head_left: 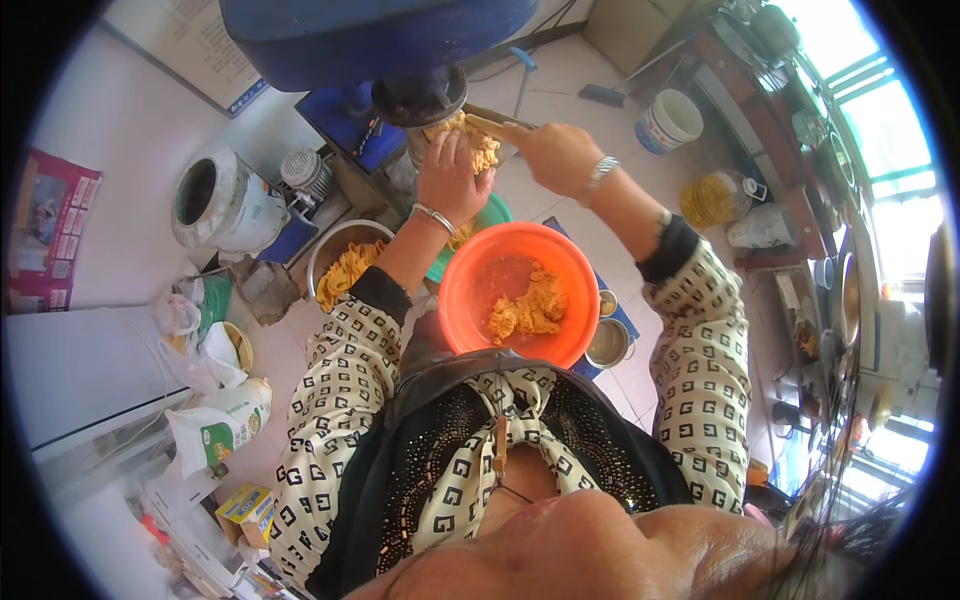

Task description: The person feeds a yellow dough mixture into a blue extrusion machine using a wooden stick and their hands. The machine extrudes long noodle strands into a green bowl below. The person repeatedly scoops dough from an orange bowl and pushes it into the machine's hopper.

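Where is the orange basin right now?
In the head view, the orange basin is just right of centre, overlapping the green basin at its upper left.

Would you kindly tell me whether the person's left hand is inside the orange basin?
No, the left hand is on the yellowish dough at the blue machine, outside the orange basin.

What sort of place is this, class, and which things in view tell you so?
Probably a small food workshop or kitchen: there is an orange basin holding yellow dough-like lumps, a metal bowl of yellow strips, and a big blue machine.
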`<state>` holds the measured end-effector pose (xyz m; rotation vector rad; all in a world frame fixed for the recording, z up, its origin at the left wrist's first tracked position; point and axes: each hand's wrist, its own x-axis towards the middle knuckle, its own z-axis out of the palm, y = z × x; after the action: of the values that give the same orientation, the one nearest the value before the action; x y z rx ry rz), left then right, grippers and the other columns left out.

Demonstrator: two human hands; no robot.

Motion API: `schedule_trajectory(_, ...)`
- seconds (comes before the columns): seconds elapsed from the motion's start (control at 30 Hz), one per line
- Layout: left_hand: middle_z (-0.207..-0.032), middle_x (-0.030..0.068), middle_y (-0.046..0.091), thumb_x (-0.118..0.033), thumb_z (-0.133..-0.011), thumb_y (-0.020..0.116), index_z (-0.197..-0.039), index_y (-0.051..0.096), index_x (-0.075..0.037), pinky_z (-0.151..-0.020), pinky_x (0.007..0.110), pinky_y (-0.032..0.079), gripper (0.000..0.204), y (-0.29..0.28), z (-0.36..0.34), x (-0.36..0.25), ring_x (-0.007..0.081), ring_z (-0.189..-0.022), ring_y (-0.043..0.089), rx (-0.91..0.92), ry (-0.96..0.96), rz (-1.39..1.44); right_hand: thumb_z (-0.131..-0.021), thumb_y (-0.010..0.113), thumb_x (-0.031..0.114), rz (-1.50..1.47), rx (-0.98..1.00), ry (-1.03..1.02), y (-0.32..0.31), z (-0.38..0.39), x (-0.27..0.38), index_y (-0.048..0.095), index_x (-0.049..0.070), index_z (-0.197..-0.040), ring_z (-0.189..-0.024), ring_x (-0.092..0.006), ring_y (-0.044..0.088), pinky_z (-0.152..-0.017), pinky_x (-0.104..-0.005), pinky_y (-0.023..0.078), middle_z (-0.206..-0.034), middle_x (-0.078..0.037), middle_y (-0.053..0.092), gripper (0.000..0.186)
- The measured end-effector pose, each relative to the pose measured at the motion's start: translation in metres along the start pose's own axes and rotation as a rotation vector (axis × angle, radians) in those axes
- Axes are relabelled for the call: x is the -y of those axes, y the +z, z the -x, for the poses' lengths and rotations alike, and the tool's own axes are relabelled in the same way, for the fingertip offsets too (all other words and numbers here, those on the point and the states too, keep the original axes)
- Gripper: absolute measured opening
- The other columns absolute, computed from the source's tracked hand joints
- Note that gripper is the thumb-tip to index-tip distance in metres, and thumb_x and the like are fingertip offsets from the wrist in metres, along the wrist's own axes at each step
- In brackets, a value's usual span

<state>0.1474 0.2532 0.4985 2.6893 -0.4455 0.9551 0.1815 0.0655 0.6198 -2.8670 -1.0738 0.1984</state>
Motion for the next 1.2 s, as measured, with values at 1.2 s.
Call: schedule_trajectory(1.2, -0.134, 0.0291, 0.046, -0.050, -0.083, 0.061, -0.124, 0.051, 0.017, -0.114, 0.047, 0.024, 0.079, -0.017, 0.006, -0.020, 0.0392, -0.133, 0.035, 0.316, 0.173, -0.116, -0.084, 0.051, 0.008, 0.024, 0.042, 0.003, -0.009, -0.006, 0.022, 0.052, 0.003, -0.125, -0.082, -0.0337, 0.068, -0.068, -0.0424, 0.055, -0.087, -0.017, 0.068, 0.041)
